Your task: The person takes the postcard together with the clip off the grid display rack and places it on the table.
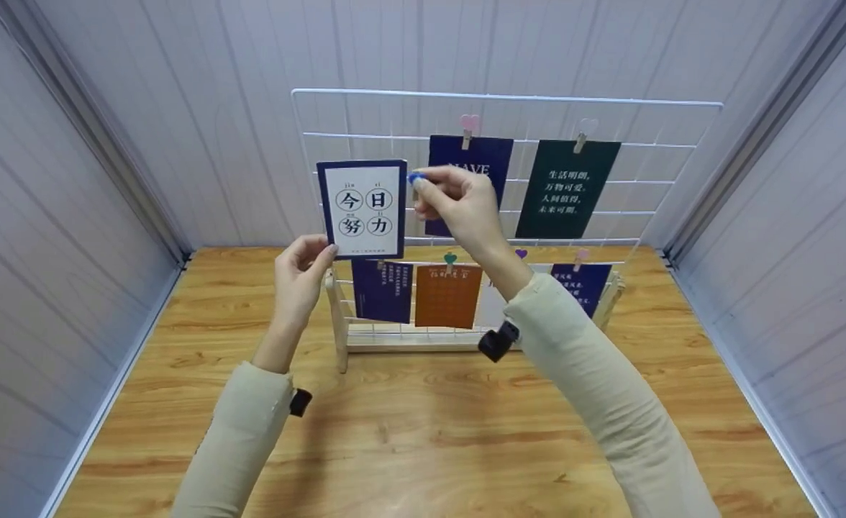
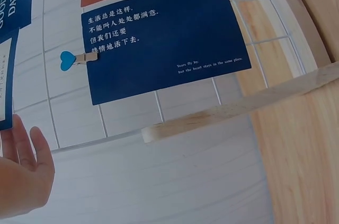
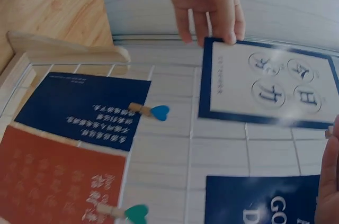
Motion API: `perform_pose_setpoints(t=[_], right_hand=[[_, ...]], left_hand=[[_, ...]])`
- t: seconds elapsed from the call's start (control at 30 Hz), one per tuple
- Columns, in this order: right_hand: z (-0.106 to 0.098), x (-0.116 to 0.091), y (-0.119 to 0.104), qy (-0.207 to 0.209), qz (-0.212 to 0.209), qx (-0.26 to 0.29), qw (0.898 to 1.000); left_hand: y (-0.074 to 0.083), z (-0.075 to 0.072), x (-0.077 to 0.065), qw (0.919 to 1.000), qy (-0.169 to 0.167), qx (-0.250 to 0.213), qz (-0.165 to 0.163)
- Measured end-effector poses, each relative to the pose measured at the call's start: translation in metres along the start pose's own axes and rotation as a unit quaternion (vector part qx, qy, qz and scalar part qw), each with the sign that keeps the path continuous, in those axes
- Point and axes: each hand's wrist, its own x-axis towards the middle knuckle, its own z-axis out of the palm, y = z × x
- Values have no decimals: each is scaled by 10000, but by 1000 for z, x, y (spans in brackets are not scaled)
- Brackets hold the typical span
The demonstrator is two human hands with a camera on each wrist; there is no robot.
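Observation:
A white card with a dark blue border and four circled characters (image 1: 363, 210) stands upright before the upper left of the white wire grid rack (image 1: 509, 96). My left hand (image 1: 298, 270) pinches its lower left corner, thumb on the front face. Beside the card's right edge, my right hand (image 1: 464, 208) pinches a small clothespin with a blue top (image 1: 416, 177). In the right wrist view the left hand (image 3: 209, 4) holds the card (image 3: 267, 83) by its short edge, while only part of the right hand (image 3: 329, 181) shows at the frame's edge.
Clipped on the grid are a navy card (image 1: 437, 155) and a green card (image 1: 568, 191) above, with an orange card (image 1: 448, 296) and several others below. Heart-topped clothespins hold them. The rack's wooden base (image 1: 416, 347) stands on the wood-grain surface (image 1: 408, 432), near the pale back wall (image 1: 200, 108).

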Motion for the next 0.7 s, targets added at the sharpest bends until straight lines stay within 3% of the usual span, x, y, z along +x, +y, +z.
perform_pose_setpoints(t=[0.27, 0.53, 0.7], right_hand=[[-22, -25, 9, -66, 61, -103, 9999], [-42, -44, 24, -69, 242, -152, 9996], [-60, -54, 45, -51, 336, -84, 9994]], left_hand=[[20, -3, -20, 9999, -97, 116, -35], [15, -11, -35, 9992, -104, 209, -324], [0, -21, -39, 9983, -111, 305, -485]])
